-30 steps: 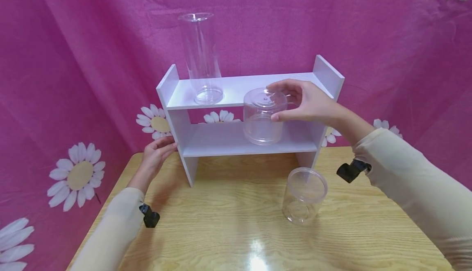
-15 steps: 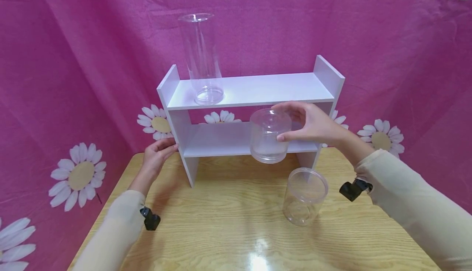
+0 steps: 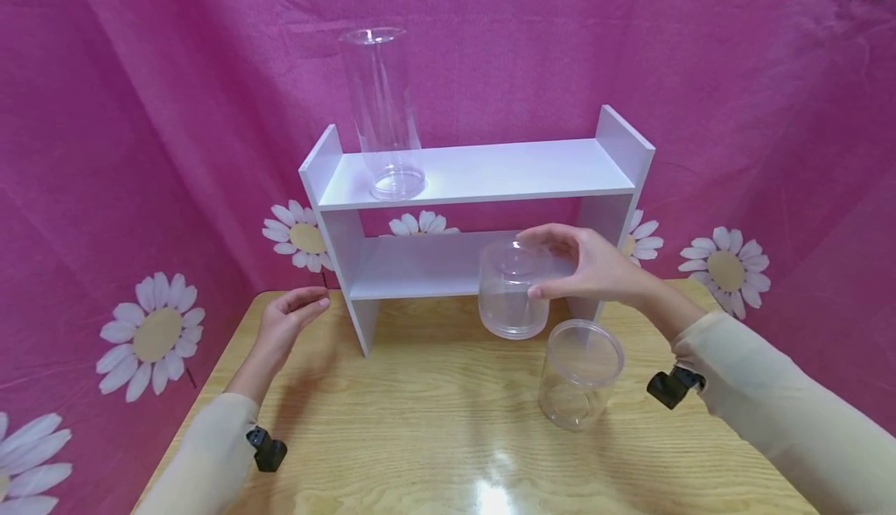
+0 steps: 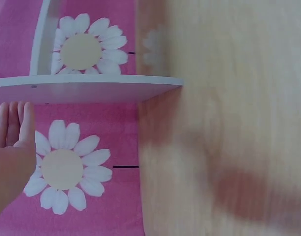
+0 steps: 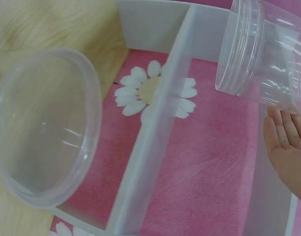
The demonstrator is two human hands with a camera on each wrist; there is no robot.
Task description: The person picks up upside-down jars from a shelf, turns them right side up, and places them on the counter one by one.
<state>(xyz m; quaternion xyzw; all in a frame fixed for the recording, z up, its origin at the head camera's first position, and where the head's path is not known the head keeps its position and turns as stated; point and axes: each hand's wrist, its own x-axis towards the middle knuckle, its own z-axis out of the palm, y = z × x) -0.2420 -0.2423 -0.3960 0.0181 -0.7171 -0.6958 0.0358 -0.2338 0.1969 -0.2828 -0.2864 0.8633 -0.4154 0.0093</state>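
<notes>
My right hand [image 3: 591, 270] grips a clear plastic jar [image 3: 514, 301] by its side, thumb in front. The jar hangs in front of the lower shelf, its wide ringed end facing down. In the right wrist view that ringed end [image 5: 239, 49] points left, and the fingers [image 5: 283, 128] lie against the jar wall. A second clear jar [image 3: 575, 402] stands on the table just below and to the right of the held one. My left hand [image 3: 288, 324] is just left of the white shelf unit [image 3: 476, 175], apart from its side panel, with fingers loosely bent and holding nothing.
On the top shelf's left part stands a tall clear cylinder [image 3: 388, 110]. The lower shelf board [image 3: 420, 266] lies behind the held jar. The wooden table [image 3: 392, 414] meets a pink daisy-patterned curtain [image 3: 490, 64] at the back and left.
My right hand has lowered the jar from top-shelf height to in front of the lower shelf, slightly rightward. My left hand has come off the shelf's side panel, down and left.
</notes>
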